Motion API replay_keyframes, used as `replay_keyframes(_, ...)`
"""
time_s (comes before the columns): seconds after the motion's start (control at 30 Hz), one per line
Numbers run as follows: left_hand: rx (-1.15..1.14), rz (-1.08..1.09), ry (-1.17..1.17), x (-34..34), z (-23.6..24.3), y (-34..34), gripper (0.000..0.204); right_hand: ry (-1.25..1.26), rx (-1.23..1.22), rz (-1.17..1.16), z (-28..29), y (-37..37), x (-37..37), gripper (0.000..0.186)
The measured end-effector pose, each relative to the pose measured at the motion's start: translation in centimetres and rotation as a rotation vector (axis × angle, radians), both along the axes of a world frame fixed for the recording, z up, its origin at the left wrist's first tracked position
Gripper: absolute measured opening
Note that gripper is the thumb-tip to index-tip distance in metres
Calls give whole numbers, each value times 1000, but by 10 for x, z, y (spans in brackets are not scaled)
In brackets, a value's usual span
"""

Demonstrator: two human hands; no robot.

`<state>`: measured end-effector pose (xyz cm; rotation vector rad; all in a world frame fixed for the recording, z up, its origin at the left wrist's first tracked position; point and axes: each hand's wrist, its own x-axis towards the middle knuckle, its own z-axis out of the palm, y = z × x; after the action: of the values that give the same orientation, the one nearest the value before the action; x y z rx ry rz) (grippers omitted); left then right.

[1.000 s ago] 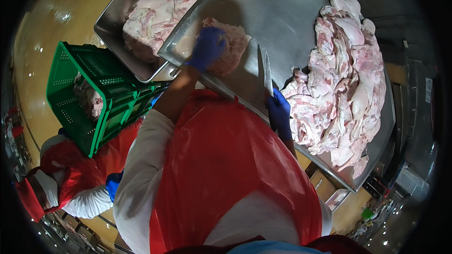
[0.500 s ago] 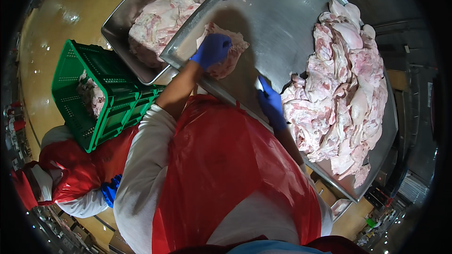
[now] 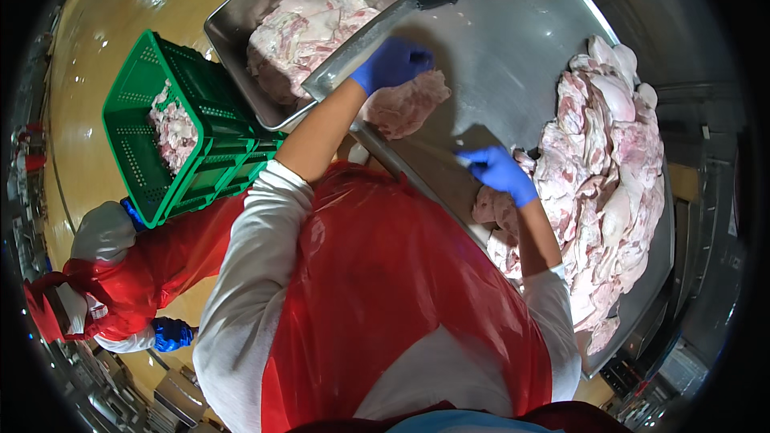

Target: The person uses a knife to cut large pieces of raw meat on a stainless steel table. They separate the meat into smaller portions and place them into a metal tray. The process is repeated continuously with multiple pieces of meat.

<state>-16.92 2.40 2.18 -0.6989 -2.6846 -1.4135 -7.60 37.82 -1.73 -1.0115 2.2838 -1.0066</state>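
Note:
My left hand [image 3: 393,66], in a blue glove, is closed at the upper edge of a piece of raw chicken [image 3: 407,106] near the left corner of a metal table [image 3: 489,48]. Its curled fingertips are partly hidden. To the right, my gloved right hand [image 3: 501,175] is closed around what looks like a white-handled knife [image 3: 464,159]; the thin blade barely shows. Beside that hand, a large pile of raw chicken [image 3: 605,160] covers the table's right part.
A dark-handled sharpening steel [image 3: 439,2] lies at the table's far side. Beyond the left corner stands a metal tub [image 3: 228,28] holding chicken pieces. A green crate [image 3: 128,140] with scraps is farther left. A co-worker in a red apron [image 3: 172,261] is at the left.
My left hand has shifted to the upper edge of the chicken piece, which now looks folded and smaller. My right hand has turned, its fingers pointing left. The whole view has shifted slightly.

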Motion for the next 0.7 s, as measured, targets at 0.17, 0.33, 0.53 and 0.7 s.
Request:
replay_keyframes(0.17, 213, 347, 77, 46, 106, -62, 15, -474, -43, -300, -2, 1, 27, 50)
replay_keyframes(0.33, 307, 1067, 310, 158, 154, -196, 23, -612, -260, -669, -22, -40, 57, 53)
replay_keyframes(0.53, -911, 1646, 3, 269, 57, -319, 38, -464, -272, -799, -31, -81, 73, 51)
replay_keyframes(0.7, 92, 842, -54, 153, -6, -131, 14, -251, -219, -848, -45, -83, 68, 54)
